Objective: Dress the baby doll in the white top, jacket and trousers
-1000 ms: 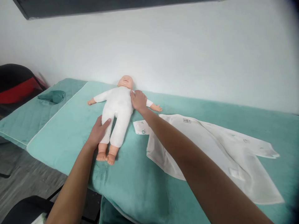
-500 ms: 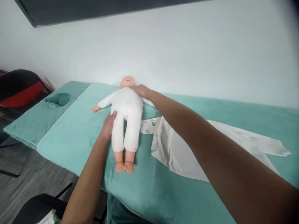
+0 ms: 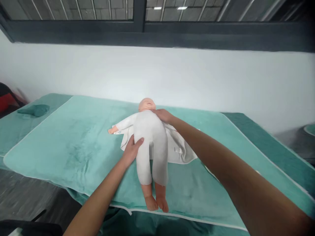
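Note:
A baby doll (image 3: 150, 131) with a white cloth body and bare feet lies face up along the bed, head toward the wall. My left hand (image 3: 133, 150) grips its hip from the left, thumb across the front of the white cloth. At the shoulder by the neck, my right hand (image 3: 162, 115) holds the doll from the right; part of those fingers is hidden behind it. A white baby shirt (image 3: 180, 149) is spread beneath the doll, showing on both sides of its body. The doll's right-hand arm is hidden by my forearm.
A green mat (image 3: 73, 147) with pale edging covers the massage bed. A face cradle hole (image 3: 33, 110) is at its left end. The white wall (image 3: 110, 72) runs behind, under a dark window frame (image 3: 98, 32). A chair (image 3: 29, 227) stands at lower left.
The doll, held in both hands, has moved right, from beside the shirt to over it. The camera view has turned right and up, bringing the window in.

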The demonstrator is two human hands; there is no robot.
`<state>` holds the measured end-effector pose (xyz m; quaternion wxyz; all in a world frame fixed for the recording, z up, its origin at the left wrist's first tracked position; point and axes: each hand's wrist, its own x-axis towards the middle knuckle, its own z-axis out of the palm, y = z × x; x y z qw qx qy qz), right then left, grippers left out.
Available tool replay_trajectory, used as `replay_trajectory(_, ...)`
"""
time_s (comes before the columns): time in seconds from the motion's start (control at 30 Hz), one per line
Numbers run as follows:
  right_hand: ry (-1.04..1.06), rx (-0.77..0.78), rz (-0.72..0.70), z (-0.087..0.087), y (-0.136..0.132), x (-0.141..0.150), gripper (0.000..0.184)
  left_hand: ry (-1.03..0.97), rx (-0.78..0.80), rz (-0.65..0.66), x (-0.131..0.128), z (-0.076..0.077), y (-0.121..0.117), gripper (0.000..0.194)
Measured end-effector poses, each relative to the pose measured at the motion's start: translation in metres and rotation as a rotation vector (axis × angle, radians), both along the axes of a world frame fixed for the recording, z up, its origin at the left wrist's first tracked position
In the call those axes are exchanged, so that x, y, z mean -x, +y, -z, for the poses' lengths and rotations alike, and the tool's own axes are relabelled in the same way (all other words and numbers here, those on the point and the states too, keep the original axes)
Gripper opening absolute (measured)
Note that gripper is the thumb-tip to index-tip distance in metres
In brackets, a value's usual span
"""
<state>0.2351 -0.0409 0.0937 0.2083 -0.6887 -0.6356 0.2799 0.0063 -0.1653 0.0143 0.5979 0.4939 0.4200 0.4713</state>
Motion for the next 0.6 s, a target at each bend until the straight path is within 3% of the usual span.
replay_trajectory(0.17,-0.074,-0.009,0.027,0.017,-0.022,-0.044,0.060,0.296,-0.100,0.082,-0.027,-0.002,-0.013,0.053)
replay_trajectory(0.3,-0.152,-0.086,0.047,0.022,-0.027,-0.050,0.058,0.532,-0.234,-0.019,-0.033,0.000,-0.020,0.047)
replay_trajectory(0.4,-0.313,-0.334,0.074,0.016,-0.029,-0.038,0.054,0.553,-0.299,-0.133,-0.033,0.010,-0.022,0.041)
replay_trajectory(0.47,-0.386,-0.492,0.004,0.008,-0.028,-0.020,0.049,0.544,-0.336,-0.180,-0.032,0.018,-0.021,0.038)
replay_trajectory(0.53,-0.394,-0.521,-0.163,0.002,-0.023,0.005,0.044,0.552,-0.356,-0.223,-0.032,0.025,-0.021,0.036)
replay_trajectory(0.6,-0.432,-0.433,-0.370,-0.001,-0.016,0.033,0.034,0.566,-0.360,-0.256,-0.032,0.028,-0.021,0.034)
